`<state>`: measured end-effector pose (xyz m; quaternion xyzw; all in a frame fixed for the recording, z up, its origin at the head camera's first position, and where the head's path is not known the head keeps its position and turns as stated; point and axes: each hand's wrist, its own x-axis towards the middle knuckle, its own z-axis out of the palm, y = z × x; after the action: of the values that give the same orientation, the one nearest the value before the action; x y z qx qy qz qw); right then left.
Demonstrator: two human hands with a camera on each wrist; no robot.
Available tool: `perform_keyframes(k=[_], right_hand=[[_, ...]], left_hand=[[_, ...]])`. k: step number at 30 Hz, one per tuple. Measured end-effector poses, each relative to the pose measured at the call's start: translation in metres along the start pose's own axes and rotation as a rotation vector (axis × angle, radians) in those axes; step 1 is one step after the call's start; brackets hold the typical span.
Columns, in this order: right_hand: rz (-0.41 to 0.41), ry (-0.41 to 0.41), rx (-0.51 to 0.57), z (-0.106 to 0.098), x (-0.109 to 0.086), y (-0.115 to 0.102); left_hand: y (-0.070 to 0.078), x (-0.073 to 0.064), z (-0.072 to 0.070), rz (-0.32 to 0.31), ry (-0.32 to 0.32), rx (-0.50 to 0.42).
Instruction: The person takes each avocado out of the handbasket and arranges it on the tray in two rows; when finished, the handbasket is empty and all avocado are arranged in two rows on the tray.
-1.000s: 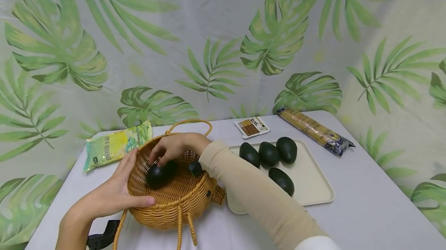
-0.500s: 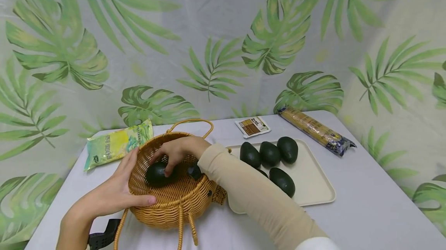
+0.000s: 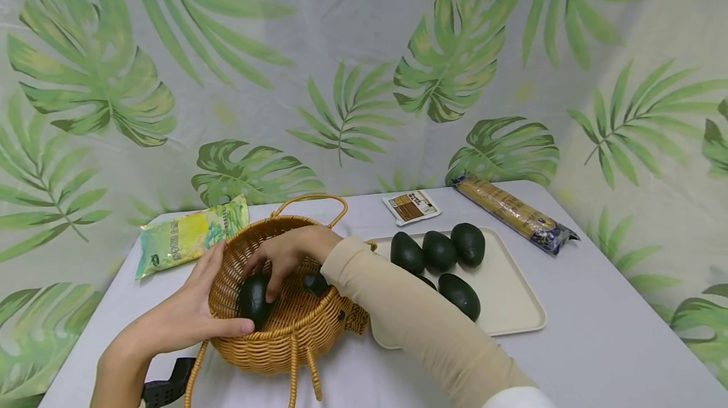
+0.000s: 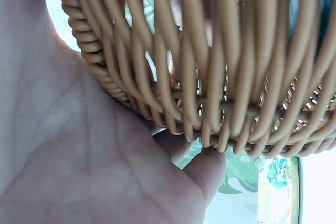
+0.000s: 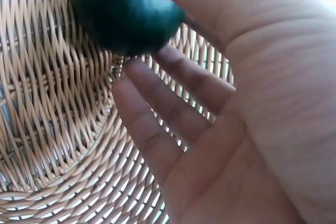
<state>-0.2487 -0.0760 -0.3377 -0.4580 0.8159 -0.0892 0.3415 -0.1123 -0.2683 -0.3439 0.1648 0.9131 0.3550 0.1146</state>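
A round wicker basket (image 3: 318, 332) stands on the table, its handles hanging at the front and standing at the back. My left hand (image 3: 176, 316) holds it from the left, thumb on the front rim and fingers along the outer side; the left wrist view shows the palm (image 4: 100, 145) close against the weave. Inside the basket my right hand (image 3: 284, 256) grips a dark green avocado (image 3: 254, 299) near the left wall. In the right wrist view the thumb and fingers meet the avocado (image 5: 126, 14), with the woven wall behind. The black wrist camera (image 3: 315, 283) hides part of the basket's inside.
Right of the basket lies a cream tray (image 3: 512, 307) with several avocados (image 3: 439, 252), one partly hidden by the right sleeve (image 3: 409, 307). Behind are a yellow-green packet (image 3: 190, 237), a small brown-and-white packet (image 3: 412, 207) and a long pack of noodles (image 3: 512, 209).
In the basket, the avocado has turned from lying crosswise to pointing toward the front rim, and the right hand has shifted its fingers around it. The left hand has stayed put.
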Motion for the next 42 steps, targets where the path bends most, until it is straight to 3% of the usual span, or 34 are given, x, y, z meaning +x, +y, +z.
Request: perform_keyframes(k=[9,22,30,42], right_hand=[[0.042,-0.056,-0.012,0.0032,0.0002,-0.0072],[0.085,-0.057,0.000,0.0061,-0.0015,-0.0090],[0.122,-0.163,-0.044,0.0053,-0.0038,-0.0074],[0.149,-0.053,-0.105,0.0059,-0.0057,-0.0055]], left_hand=[[-0.0005,0.0007,-0.0002,-0.007,-0.017,0.007],[-0.0010,0.0005,0.0004,0.000,-0.008,0.015],[-0.0010,0.0001,0.0006,0.002,-0.008,0.017],[-0.0013,-0.0004,0.0007,0.000,0.001,0.001]])
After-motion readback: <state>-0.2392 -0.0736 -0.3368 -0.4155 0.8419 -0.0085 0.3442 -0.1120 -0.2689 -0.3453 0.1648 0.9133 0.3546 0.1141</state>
